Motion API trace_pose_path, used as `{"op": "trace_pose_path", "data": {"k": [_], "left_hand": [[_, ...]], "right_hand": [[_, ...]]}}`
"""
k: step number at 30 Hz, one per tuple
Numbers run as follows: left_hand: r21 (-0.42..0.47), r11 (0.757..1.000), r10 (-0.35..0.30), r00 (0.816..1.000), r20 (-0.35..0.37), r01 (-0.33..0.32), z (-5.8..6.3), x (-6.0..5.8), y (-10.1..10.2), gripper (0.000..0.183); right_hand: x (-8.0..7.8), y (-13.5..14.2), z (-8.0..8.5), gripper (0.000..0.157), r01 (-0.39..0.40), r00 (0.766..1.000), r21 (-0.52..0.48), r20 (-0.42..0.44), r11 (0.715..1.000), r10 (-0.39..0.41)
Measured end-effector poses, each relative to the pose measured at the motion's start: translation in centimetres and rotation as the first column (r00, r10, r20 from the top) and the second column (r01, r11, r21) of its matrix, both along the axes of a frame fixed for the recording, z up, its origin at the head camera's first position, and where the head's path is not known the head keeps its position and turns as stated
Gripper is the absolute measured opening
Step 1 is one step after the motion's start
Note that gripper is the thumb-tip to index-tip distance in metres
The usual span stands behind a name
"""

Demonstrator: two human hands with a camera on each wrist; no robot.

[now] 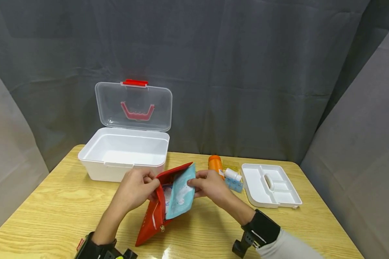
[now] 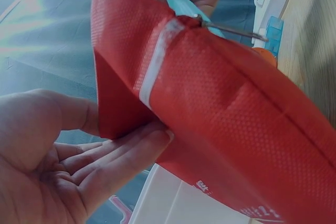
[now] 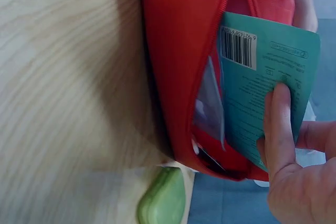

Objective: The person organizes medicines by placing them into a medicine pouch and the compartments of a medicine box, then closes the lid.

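A red zippered pouch (image 1: pixel 148 223) is tilted above the wooden table, its mouth open. My left hand (image 1: pixel 137 189) pinches the pouch's edge between thumb and fingers, which the left wrist view shows on the red fabric (image 2: pixel 226 103). With my right hand (image 1: pixel 212 187) I pinch a flat teal packet (image 1: pixel 183 194) by its side; its lower part sits inside the pouch mouth. In the right wrist view the packet (image 3: pixel 244 95) shows a barcode and small print. Clear plastic wrapping (image 3: pixel 210 103) lies deeper in the pouch, partly hidden.
Behind my left hand stands a white box (image 1: pixel 100 169) with its clear lid (image 1: pixel 111 104) raised. To the right lie an orange bottle (image 1: pixel 215 164), a small white bottle (image 1: pixel 232 175), a blue translucent case (image 1: pixel 234 185) and a white divided tray (image 1: pixel 256 183). Something green (image 3: pixel 164 198) shows low in the right wrist view.
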State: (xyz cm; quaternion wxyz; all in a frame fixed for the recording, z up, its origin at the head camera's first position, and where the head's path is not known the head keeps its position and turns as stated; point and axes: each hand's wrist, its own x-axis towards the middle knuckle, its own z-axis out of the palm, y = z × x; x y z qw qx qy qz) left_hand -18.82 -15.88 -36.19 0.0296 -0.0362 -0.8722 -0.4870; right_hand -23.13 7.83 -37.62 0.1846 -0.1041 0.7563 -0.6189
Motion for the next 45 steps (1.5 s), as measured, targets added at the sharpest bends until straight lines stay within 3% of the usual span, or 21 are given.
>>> {"op": "trace_pose_path", "data": {"k": [7, 16, 23, 32, 36, 39, 41, 45], "left_hand": [[0.007, 1.000, -0.013, 1.000, -0.024, 0.013, 0.0, 0.1, 0.0, 0.009], [0.002, 1.000, -0.013, 1.000, -0.025, 0.013, -0.1, 0.0, 0.0, 0.010], [-0.002, 1.000, -0.012, 1.000, -0.023, 0.012, -0.1, 0.1, 0.0, 0.010], [0.004, 1.000, -0.016, 1.000, -0.020, 0.016, -0.1, 0.1, 0.0, 0.010], [0.006, 1.000, -0.012, 1.000, -0.017, 0.012, -0.1, 0.0, 0.0, 0.010], [0.003, 1.000, -0.012, 1.000, -0.018, 0.012, -0.1, 0.0, 0.0, 0.010], [0.001, 1.000, -0.014, 1.000, -0.020, 0.014, -0.1, 0.0, -0.1, 0.010], [0.003, 1.000, -0.018, 1.000, -0.022, 0.018, 0.0, 0.0, -0.1, 0.010]], "right_hand": [[0.6, -1.0, -0.6, 0.024, -0.072, 0.995, -0.022, 0.070, 0.997, 0.074], [0.8, -1.9, -1.0, 0.019, -0.122, 0.984, -0.058, 0.126, 0.991, 0.128], [0.8, -2.0, -0.9, 0.029, -0.127, 0.982, -0.035, 0.140, 0.991, 0.130], [0.8, -2.0, -1.0, 0.029, -0.130, 0.982, -0.027, 0.132, 0.991, 0.132], [0.6, -1.6, -0.8, 0.031, -0.114, 0.992, 0.005, 0.058, 0.993, 0.114], [0.1, -1.1, -0.4, 0.031, -0.046, 0.995, 0.114, -0.087, 0.992, 0.056], [-0.3, -0.7, -0.3, 0.029, 0.029, 0.979, 0.216, -0.204, 0.976, 0.016], [-1.1, 0.2, -0.5, 0.024, 0.195, 0.914, 0.395, -0.406, 0.898, -0.020]]}}
